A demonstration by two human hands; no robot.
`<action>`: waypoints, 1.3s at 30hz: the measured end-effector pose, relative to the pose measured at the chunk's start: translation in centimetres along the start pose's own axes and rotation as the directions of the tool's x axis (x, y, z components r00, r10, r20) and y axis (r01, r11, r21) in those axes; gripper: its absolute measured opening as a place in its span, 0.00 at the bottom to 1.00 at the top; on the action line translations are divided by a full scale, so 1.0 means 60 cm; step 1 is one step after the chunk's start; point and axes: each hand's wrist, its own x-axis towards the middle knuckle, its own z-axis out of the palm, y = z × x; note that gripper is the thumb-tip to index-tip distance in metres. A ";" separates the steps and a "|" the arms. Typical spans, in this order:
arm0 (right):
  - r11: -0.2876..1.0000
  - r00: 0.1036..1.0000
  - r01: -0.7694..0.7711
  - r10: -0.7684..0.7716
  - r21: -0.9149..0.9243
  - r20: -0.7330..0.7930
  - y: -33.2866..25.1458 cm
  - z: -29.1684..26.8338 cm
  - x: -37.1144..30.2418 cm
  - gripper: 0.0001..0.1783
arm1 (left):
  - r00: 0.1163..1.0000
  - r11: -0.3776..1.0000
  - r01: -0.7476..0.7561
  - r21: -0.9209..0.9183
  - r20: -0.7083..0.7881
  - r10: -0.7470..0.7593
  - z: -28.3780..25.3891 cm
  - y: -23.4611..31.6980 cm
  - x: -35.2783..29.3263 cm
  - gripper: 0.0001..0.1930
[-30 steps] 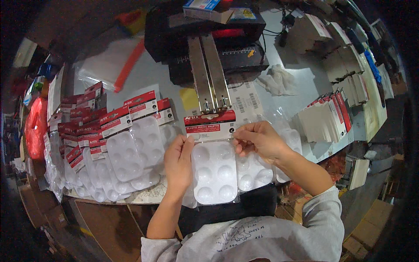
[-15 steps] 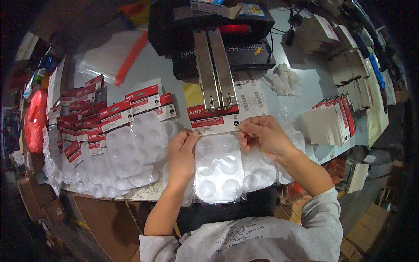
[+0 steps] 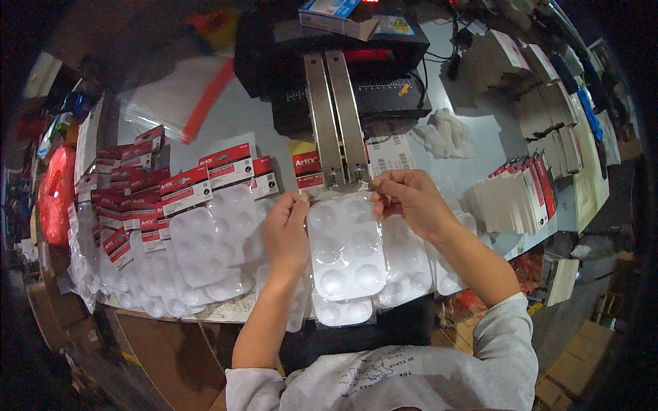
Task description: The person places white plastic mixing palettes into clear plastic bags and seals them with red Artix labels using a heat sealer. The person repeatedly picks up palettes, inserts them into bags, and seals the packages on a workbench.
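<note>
A white plastic paint palette (image 3: 346,250) with round wells, in a clear bag, lies in front of the two long metal arms (image 3: 336,116) of a black machine. My left hand (image 3: 286,229) is closed at the bag's upper left corner, thumb and fingers together. At the upper right corner my right hand (image 3: 406,197) pinches the bag, fingers curled. Beside and partly beneath the metal arms shows a red and white header card (image 3: 308,169); its join with the bag is hidden. Another bagged palette (image 3: 343,314) sticks out underneath at the table's front edge.
Finished-looking palettes with red header cards (image 3: 185,188) pile up on the left. Clear bags with a red strip (image 3: 181,96) lie behind them. To the right stand folded cards (image 3: 517,192), card stacks (image 3: 552,116) and a crumpled white glove (image 3: 444,133). A small box (image 3: 336,17) tops the machine (image 3: 397,51).
Both hands have pushed the bagged palette away from me, toward the machine. The header card now sits farther under the metal arms, and another palette shows below.
</note>
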 end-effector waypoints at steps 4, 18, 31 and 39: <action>0.907 0.996 0.065 -0.087 -0.416 -0.035 -0.025 0.001 -0.016 0.12 | 0.993 0.983 0.036 0.182 0.106 -0.056 -0.031 0.014 -0.002 0.08; 0.459 0.709 -0.155 -0.565 -0.875 -0.422 -0.065 -0.388 -0.214 0.41 | 0.896 0.220 -0.225 0.949 0.113 0.430 -0.220 0.007 -0.115 0.27; 0.241 0.371 -0.304 -0.861 -0.922 -0.348 -0.081 -0.267 -0.225 0.31 | 0.946 0.853 -0.080 0.516 -0.229 0.228 -0.159 -0.021 -0.198 0.08; 0.477 0.655 0.600 -0.754 -0.642 0.053 -0.055 -0.003 -0.193 0.15 | 0.927 0.988 0.116 -0.106 0.368 -0.069 -0.085 0.100 -0.201 0.09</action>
